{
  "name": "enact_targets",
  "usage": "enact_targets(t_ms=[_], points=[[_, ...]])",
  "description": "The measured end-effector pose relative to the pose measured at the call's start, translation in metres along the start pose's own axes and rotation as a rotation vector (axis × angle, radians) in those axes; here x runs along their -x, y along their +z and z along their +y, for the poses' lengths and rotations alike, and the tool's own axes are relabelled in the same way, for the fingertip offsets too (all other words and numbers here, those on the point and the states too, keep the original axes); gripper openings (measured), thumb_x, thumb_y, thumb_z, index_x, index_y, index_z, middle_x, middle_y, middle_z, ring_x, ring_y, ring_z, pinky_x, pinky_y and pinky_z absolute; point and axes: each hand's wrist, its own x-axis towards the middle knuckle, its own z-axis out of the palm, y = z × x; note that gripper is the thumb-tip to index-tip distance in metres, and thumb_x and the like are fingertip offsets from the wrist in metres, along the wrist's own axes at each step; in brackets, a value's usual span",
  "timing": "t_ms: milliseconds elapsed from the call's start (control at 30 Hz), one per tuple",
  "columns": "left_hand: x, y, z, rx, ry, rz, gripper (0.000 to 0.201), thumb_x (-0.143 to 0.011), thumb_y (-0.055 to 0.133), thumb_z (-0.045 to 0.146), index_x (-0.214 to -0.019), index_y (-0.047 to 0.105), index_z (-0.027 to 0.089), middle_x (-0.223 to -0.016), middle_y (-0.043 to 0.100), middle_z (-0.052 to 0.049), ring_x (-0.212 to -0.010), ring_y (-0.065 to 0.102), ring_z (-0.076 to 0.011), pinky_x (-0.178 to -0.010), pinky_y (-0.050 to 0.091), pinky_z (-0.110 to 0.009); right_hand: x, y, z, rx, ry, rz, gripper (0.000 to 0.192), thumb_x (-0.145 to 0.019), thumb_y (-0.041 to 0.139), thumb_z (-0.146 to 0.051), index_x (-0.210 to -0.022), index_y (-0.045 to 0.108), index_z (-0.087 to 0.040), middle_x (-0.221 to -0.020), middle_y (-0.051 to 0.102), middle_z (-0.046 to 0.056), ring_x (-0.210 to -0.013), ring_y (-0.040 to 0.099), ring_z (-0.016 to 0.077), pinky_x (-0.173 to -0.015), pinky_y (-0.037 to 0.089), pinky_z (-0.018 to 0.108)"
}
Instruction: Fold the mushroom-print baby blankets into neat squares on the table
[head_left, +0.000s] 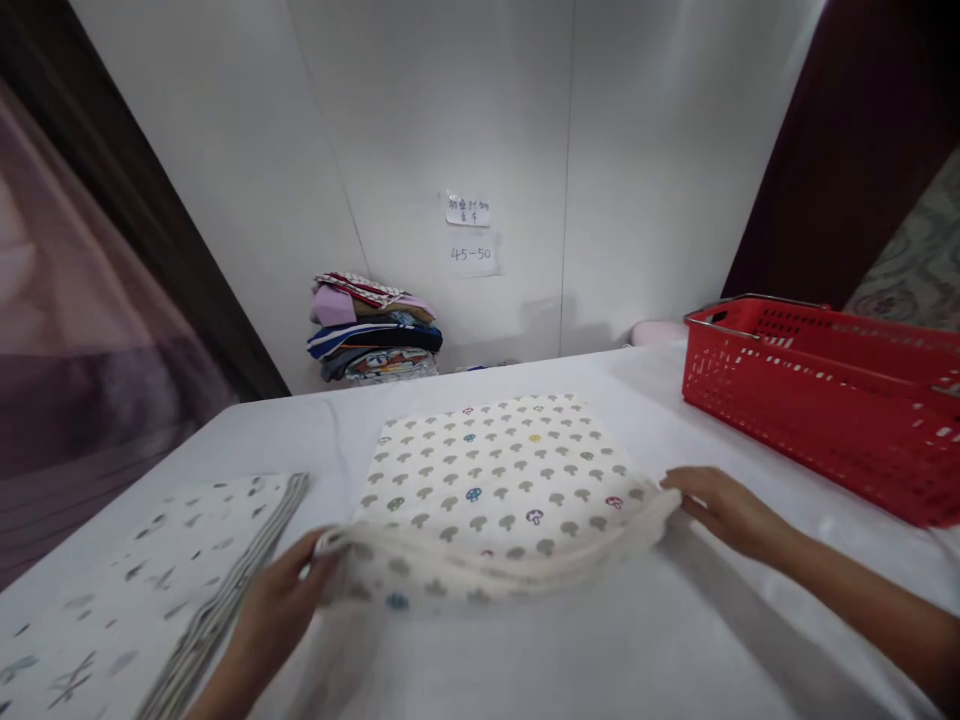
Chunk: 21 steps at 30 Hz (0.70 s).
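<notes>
On white table (525, 660), left hand (281, 590) and right hand (724, 510), each grip pinched shut on mushroom-print cloth (495, 480) near-edge corners.

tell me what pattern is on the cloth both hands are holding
Small mushrooms, mostly grey, a few coloured, on the white cloth; head view.

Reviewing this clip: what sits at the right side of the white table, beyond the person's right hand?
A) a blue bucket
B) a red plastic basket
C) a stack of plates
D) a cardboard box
B: a red plastic basket with perforated walls stands on the white table, beyond the right hand that grips the edge of the mushroom-print cloth.
</notes>
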Motion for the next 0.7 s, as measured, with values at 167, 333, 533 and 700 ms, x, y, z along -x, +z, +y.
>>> enact_targets(t_ms=[167, 333, 533, 700], points=[[-0.148, -0.018, 0.063, -0.117, -0.057, 0.158, 0.032, -0.076, 0.053, 0.041, -0.084, 0.068, 0.014, -0.066, 0.063, 0.002, -0.064, 0.056, -0.0127, -0.055, 0.042, -0.020, -0.149, -0.062, 0.028, -0.063, 0.207, 0.080, 0.029, -0.087, 0.043, -0.042, -0.080, 0.062, -0.022, -0.074, 0.069, 0.002, -0.070, 0.058, 0.0176, -0.069, 0.047, 0.031], [-0.251, -0.074, 0.153, 0.114, 0.140, 0.625, 0.049, -0.076, 0.059, 0.041, -0.099, 0.064, -0.002, -0.080, 0.063, -0.001, -0.069, 0.053, -0.0089, -0.065, 0.043, -0.022, -0.244, -0.154, 0.021, 0.008, 0.231, 0.563, 0.043, -0.085, 0.035, -0.066, -0.092, 0.058, -0.031, -0.068, 0.066, -0.001, -0.076, 0.051, 0.0171, -0.079, 0.043, 0.033], [-0.213, -0.115, 0.180, 0.272, 0.379, 0.640, 0.046, -0.076, 0.059, 0.032, -0.108, 0.060, -0.002, -0.086, 0.063, -0.001, -0.082, 0.059, -0.0116, -0.088, 0.045, -0.043, -0.222, -0.196, -0.010, 0.003, 0.125, 0.741, 0.039, -0.085, 0.034, -0.064, -0.102, 0.056, -0.036, -0.085, 0.068, 0.000, -0.087, 0.053, 0.0221, -0.084, 0.042, 0.041], [-0.113, -0.086, 0.096, 0.102, 0.137, 0.406, 0.044, -0.064, 0.059, 0.053, -0.089, 0.069, 0.018, -0.075, 0.068, 0.002, -0.069, 0.061, -0.0161, -0.075, 0.053, -0.034, -0.130, -0.136, -0.004, -0.022, 0.098, 0.521, 0.030, -0.086, 0.041, -0.050, -0.106, 0.060, -0.039, -0.095, 0.068, 0.001, -0.091, 0.060, 0.0284, -0.081, 0.047, 0.046]])
